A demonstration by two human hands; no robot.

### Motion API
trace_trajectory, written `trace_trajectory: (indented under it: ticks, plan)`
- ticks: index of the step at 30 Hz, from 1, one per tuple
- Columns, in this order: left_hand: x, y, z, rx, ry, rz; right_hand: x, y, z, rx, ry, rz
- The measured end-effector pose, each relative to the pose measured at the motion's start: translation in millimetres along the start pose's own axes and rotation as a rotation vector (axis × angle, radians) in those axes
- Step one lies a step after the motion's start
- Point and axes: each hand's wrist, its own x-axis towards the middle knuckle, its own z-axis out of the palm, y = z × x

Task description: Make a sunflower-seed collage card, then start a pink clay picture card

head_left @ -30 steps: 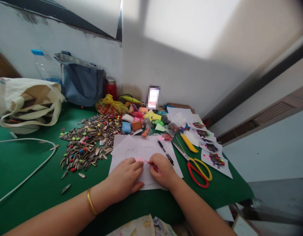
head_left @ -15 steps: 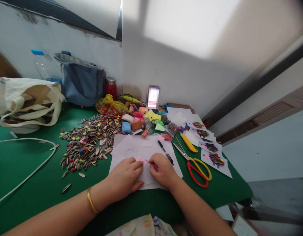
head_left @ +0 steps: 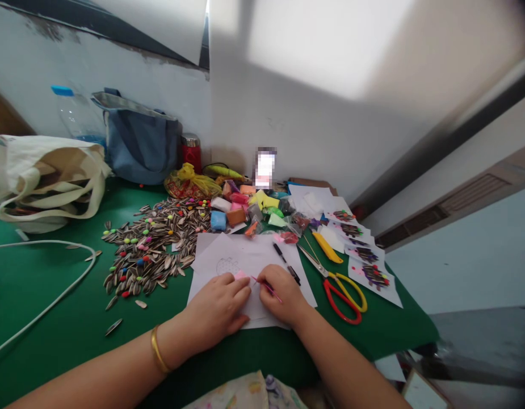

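White paper sheets [head_left: 256,250] lie on the green table, with a round pencil drawing [head_left: 228,266] on the top one. My left hand [head_left: 222,304] rests palm down on the paper, thumb apart from the fingers. Its fingertips touch or partly cover a small pink piece [head_left: 240,274] beside the drawing. In my right hand [head_left: 281,295], closed on the paper to the right, is a thin pink tool [head_left: 271,291], its tip pointing at the left fingers. A black pen [head_left: 280,253] lies just beyond my right hand.
Striped seeds [head_left: 160,244] with coloured bits are heaped at left. Bagged coloured clay [head_left: 236,217] sits behind the paper. Scissors [head_left: 345,292], a yellow cutter [head_left: 329,248] and decorated cards [head_left: 356,272] lie at right. Bags [head_left: 138,142], a bottle [head_left: 77,116] and a phone [head_left: 264,169] stand behind.
My left fingertips have shifted very slightly to the right over the paper. My right hand looks almost unmoved, with the pink tool still in it.
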Motion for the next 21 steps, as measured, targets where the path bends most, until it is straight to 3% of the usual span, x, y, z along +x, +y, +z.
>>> trace_trajectory:
  ticks: [21]
  plan:
    - [2.4, -3.7, 1.1, -0.073, 0.03, 0.035, 1.1, 1.8, 0.9, 0.019, -0.02, -0.005]
